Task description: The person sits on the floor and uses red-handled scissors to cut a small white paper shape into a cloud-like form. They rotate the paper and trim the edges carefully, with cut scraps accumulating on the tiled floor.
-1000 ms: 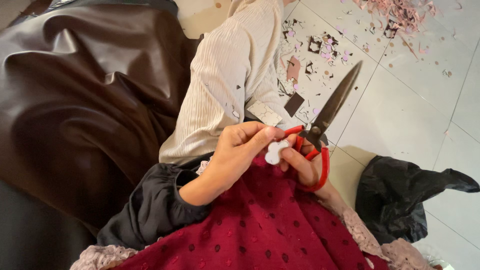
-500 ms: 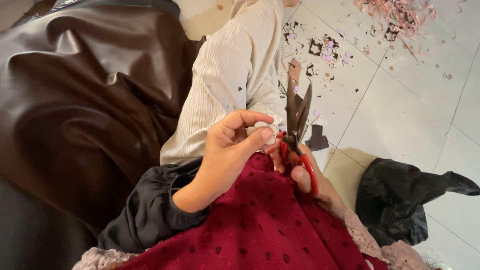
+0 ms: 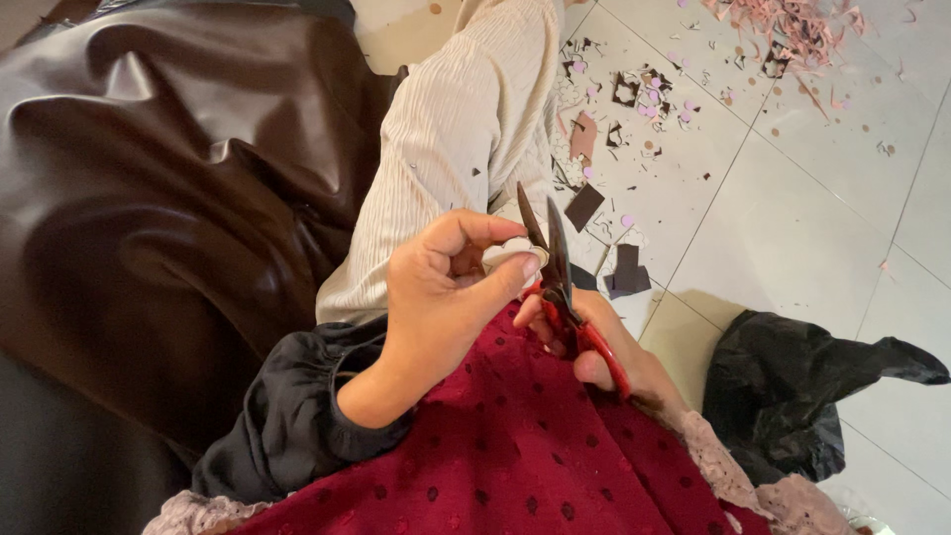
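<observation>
My left hand (image 3: pixel 441 297) pinches a small white piece (image 3: pixel 512 252) between thumb and fingers, just above my lap. My right hand (image 3: pixel 594 342) grips red-handled scissors (image 3: pixel 555 267), mostly hidden behind the left hand and the dark red dotted fabric (image 3: pixel 505 456) on my lap. The scissor blades point upward and stand slightly apart right beside the white piece. Whether the blades touch the piece I cannot tell. My leg in cream ribbed trousers (image 3: pixel 456 139) stretches away past the hands.
A large sheet of dark brown leather-like material (image 3: pixel 158 198) fills the left side. White floor tiles (image 3: pixel 792 228) carry scattered pink, white and brown scraps (image 3: pixel 634 99). A crumpled black plastic bag (image 3: pixel 792 386) lies at the right.
The scissors have swung from pointing up-right over the floor to standing nearly upright against the white piece. My left hand has risen a little and turned the piece towards the blades.
</observation>
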Demonstrator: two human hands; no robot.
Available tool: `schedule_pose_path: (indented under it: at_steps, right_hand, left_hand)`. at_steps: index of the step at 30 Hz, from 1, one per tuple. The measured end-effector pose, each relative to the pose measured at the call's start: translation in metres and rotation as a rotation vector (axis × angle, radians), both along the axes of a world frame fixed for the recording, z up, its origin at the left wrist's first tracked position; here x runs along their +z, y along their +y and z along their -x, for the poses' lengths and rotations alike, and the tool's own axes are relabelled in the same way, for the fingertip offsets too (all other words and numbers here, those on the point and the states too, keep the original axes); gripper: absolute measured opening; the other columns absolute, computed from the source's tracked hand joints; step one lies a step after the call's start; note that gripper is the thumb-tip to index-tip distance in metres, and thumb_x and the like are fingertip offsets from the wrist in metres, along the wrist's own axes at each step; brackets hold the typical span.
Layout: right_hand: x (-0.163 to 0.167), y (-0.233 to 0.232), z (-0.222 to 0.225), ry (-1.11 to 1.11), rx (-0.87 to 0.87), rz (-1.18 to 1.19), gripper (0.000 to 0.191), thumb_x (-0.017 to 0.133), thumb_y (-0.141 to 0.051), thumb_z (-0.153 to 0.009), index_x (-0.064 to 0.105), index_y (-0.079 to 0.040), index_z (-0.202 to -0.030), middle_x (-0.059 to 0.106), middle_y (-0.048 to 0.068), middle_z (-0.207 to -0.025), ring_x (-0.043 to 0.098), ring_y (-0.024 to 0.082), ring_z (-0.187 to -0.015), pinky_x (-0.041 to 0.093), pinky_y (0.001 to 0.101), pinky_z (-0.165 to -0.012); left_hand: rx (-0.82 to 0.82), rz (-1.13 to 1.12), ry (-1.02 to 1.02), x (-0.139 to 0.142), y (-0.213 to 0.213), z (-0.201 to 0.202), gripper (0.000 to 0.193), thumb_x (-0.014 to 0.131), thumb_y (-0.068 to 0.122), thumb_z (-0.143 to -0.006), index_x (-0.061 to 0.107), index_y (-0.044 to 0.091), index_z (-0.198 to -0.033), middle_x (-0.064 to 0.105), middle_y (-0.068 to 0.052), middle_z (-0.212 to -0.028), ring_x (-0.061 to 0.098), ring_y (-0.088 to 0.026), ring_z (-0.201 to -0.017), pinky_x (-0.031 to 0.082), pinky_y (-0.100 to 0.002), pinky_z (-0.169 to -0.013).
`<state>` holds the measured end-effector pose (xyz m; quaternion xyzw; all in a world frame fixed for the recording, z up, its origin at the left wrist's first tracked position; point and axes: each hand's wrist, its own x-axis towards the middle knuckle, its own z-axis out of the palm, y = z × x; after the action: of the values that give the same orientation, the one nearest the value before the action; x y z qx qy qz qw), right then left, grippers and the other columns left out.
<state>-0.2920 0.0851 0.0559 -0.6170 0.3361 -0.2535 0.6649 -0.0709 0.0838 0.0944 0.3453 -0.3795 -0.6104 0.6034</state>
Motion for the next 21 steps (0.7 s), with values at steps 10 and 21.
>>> schedule_pose_path:
  at_steps: [10, 21]
  right_hand:
    - [-0.0029, -0.0050, -0.0003, 0.017, 0.062, 0.034, 0.109, 0.065, -0.096, -0.065, 0.062, -0.002, -0.120, 0.049, -0.001, -0.086, 0.043, 0.009, -0.074, 0.034, 0.0257, -0.064]
    - [-0.0004, -0.0029, -0.0010, 0.009, 0.089, 0.017, 0.107, 0.066, -0.095, -0.067, 0.060, -0.003, -0.121, 0.048, -0.001, -0.087, 0.041, 0.010, -0.074, 0.032, 0.0259, -0.064]
  left_hand:
    - [0.053, 0.013, -0.041, 0.0040, 0.0003, 0.0022, 0.018, 0.074, -0.007, -0.091, 0.067, -0.003, -0.107, 0.072, -0.004, -0.096, 0.068, -0.004, -0.085, 0.057, -0.017, -0.073]
    - [0.092, 0.055, -0.092, 0.0016, 0.0020, 0.0028, 0.018, 0.074, -0.010, -0.089, 0.068, -0.003, -0.104, 0.071, -0.002, -0.096, 0.066, -0.003, -0.087, 0.052, -0.016, -0.069]
